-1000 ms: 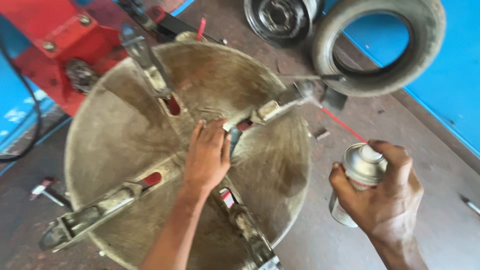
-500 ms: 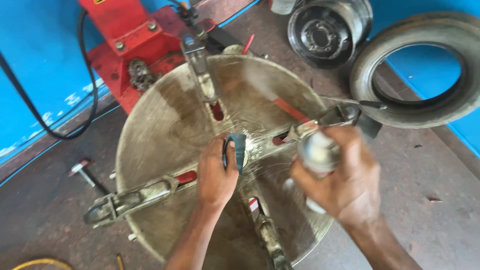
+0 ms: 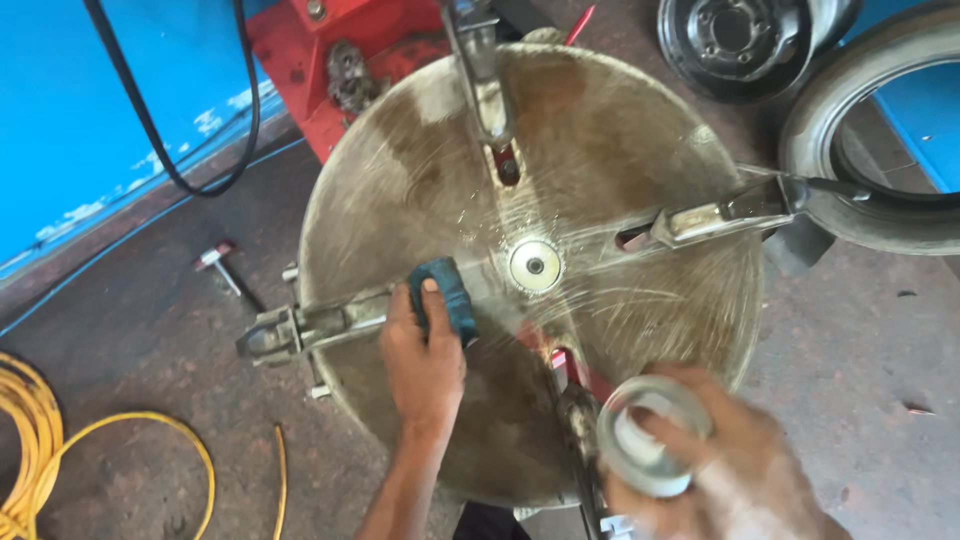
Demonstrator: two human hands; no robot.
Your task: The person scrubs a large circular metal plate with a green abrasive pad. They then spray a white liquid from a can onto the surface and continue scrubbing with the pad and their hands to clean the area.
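Yellow hose point(image 3: 40, 440) loops on the floor at the far left, beside a blue wall point(image 3: 60, 120) with a black cable point(image 3: 170, 160) hanging down it. A small tool with a pale head point(image 3: 222, 268) lies on the grey floor point(image 3: 150, 340) between the wall and the turntable point(image 3: 420, 180), a big round scratched metal disc with four clamps set in slots. A red machine body point(image 3: 300, 50) stands behind the disc's upper left rim.

The left clamp point(image 3: 300, 328) sticks out over the rim. Just right of it, the left hand point(image 3: 425, 360) lies flat on the disc, fingers curled over a teal pad point(image 3: 448, 295) and pressing it against the metal near the slot. The pad sits left of the round centre hub point(image 3: 535, 265), near it but not touching.

Lower right, close to the camera and blurred, the right hand point(image 3: 710, 470) is wrapped around a spray can point(image 3: 645, 445), seen from the top, with a finger on its cap; it hovers above the disc's lower edge, by the bottom clamp point(image 3: 580, 410).

The top clamp point(image 3: 485, 80) and right clamp point(image 3: 720, 215) sit untouched. Past the right rim, a tyre point(image 3: 850, 160) lies on the floor, with a bare steel wheel point(image 3: 740, 40) behind it.
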